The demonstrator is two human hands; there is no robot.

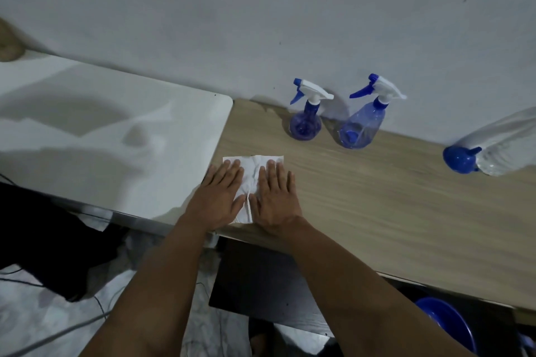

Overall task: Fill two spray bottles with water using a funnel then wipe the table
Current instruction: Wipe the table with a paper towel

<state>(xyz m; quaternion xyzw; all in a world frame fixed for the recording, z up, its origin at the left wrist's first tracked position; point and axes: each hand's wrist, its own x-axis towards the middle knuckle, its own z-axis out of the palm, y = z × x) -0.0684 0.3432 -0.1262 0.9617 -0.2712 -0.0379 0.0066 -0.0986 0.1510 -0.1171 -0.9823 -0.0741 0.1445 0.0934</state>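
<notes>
A white tissue [251,166] lies flat on the wooden table [377,211] near its left front corner. My left hand [217,197] and my right hand [275,197] press on it side by side with straight fingers. Two blue spray bottles stand against the wall behind them: a small dark one [306,122] and a larger pale one [362,127], both with white and blue trigger heads. A blue funnel [461,158] lies on the table at the right beside a clear water bottle [504,148] lying on its side.
A white table [101,130] adjoins the wooden one on the left. Below the wooden table's front edge are a dark panel [261,284] and a blue basin [446,324]. Cables and dark cloth lie on the floor at the lower left.
</notes>
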